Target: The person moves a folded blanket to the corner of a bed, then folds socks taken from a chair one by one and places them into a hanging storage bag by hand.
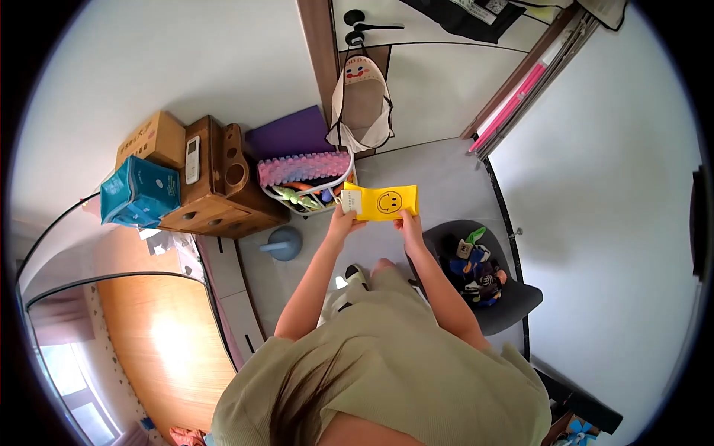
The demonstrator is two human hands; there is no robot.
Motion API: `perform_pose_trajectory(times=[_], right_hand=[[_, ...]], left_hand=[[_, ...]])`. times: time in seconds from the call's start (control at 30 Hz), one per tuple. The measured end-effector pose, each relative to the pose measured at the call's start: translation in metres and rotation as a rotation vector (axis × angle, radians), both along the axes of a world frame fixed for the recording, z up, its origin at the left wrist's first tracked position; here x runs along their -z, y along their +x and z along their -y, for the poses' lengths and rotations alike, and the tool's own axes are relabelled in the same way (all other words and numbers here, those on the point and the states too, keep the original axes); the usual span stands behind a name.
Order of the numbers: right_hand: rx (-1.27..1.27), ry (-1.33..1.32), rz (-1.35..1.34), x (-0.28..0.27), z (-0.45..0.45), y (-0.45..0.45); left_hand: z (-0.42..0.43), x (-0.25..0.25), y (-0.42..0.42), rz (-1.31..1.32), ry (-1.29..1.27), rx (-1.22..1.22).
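Observation:
In front of my body I hold a flat yellow bag (pixel 400 201) printed with a black smiley face. A small white card or label (pixel 351 201) with faint print covers its left end; I cannot tell whether it is attached. My left hand (pixel 343 224) grips the lower left corner, with the thumb by the white piece. The lower right part is pinched by my right hand (pixel 409 225). Whatever may be inside the bag is hidden.
Ahead, a white basket (pixel 349 165) holds toys and a pink-blue bumpy roller (pixel 305 169). A wooden cabinet (pixel 216 182) stands left, a blue round watering can (pixel 284 243) on the floor. Right is a dark grey chair (pixel 513 305) with clothes. A tote bag (pixel 364 104) hangs from the door handle.

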State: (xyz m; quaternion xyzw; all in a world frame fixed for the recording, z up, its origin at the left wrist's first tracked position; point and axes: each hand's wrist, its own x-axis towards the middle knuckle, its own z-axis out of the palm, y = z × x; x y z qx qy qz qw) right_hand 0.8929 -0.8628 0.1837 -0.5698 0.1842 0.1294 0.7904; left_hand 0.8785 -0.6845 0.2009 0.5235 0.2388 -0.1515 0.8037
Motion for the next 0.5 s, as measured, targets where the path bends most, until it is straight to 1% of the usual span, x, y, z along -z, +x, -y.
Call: perform_pose_trajectory(times=[0.13, 0.23, 0.33, 0.37, 0.5], right_hand=[[0.038, -0.031, 0.045, -0.002, 0.002, 0.041], [0.049, -0.037, 0.081, 0.010, 0.007, 0.084], [0.109, -0.047, 0.058, 0.019, 0.008, 0.129], [0.101, -0.048, 0.065, 0.021, 0.008, 0.146], [0.051, -0.064, 0.109, 0.037, 0.000, 0.199]], left_hand=[[0.002, 0.015, 0.041, -0.040, -0.018, 0.007], [0.008, 0.028, 0.082, -0.024, 0.010, 0.039], [0.012, 0.035, 0.126, -0.061, -0.023, 0.065], [0.013, 0.047, 0.140, -0.072, -0.040, 0.056], [0.014, 0.062, 0.192, -0.097, -0.081, -0.033]])
